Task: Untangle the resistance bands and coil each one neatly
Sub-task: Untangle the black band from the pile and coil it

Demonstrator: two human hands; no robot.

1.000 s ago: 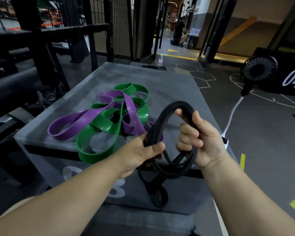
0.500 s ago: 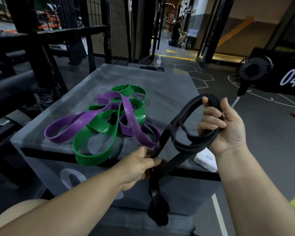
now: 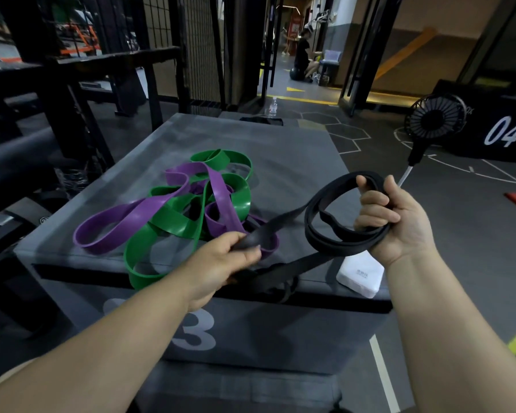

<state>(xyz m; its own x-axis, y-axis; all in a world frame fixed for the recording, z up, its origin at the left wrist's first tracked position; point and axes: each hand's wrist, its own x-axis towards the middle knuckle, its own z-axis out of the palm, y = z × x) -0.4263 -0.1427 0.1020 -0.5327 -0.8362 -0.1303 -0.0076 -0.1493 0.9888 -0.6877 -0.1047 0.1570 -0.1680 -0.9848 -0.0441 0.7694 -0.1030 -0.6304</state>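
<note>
A purple band (image 3: pixel 122 222) and a green band (image 3: pixel 176 222) lie tangled together on the grey padded box (image 3: pixel 280 150). The black band (image 3: pixel 325 236) is apart from them, held between both hands. My right hand (image 3: pixel 396 222) grips several coiled loops of it above the box's right front corner. My left hand (image 3: pixel 221 263) pinches the loose stretch of the black band near the front edge. The band's free end droops over the box's front edge.
A white flat pack (image 3: pixel 359 277) lies at the box's front right corner. A small black fan (image 3: pixel 435 117) on a white cable stands on the floor to the right, beside a black box marked 04 (image 3: pixel 489 126). Black racks (image 3: pixel 72 84) stand to the left.
My right hand has carried the black coils up and to the right, away from the tangle. The black band's hanging tail has been drawn up as my left hand slid along it.
</note>
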